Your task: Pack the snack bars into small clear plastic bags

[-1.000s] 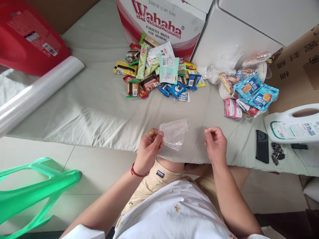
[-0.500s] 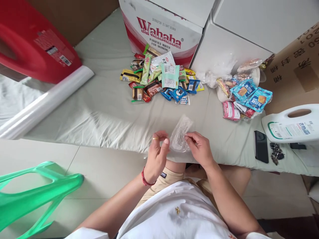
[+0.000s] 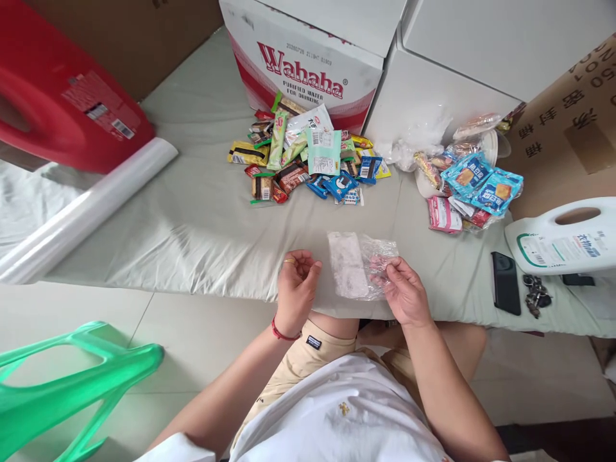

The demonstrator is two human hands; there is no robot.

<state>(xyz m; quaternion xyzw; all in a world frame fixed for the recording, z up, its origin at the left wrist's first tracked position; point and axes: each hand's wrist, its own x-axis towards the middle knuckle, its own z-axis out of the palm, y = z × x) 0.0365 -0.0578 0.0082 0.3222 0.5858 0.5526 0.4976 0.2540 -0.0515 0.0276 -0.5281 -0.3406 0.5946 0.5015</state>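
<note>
My right hand (image 3: 407,292) pinches the right edge of a clear, crinkled plastic bag (image 3: 350,266) between thumb and fingers. Some fingertips show through the film. The bag is spread flat above the front part of the grey-green sheet, with its left half looking whiter. My left hand (image 3: 299,282), with a ring and a red bracelet, is to the left of the bag and apart from it. Its fingers are loosely bent, the thumb stands off from them, and nothing shows in it. Beyond both hands lies a pile of wrapped snacks (image 3: 291,151).
A Wahaha carton (image 3: 308,70) stands behind the pile. More snack packets (image 3: 481,183), a white detergent bottle (image 3: 558,240), a phone (image 3: 505,282) and keys (image 3: 536,295) are at right. Left are a red jug (image 3: 72,96), a plastic film roll (image 3: 91,212) and a green stool (image 3: 81,385).
The plastic bag has gone from narrow and bunched to spread out wide. My right hand has moved right with it, and my left hand has drawn slightly left, away from it.
</note>
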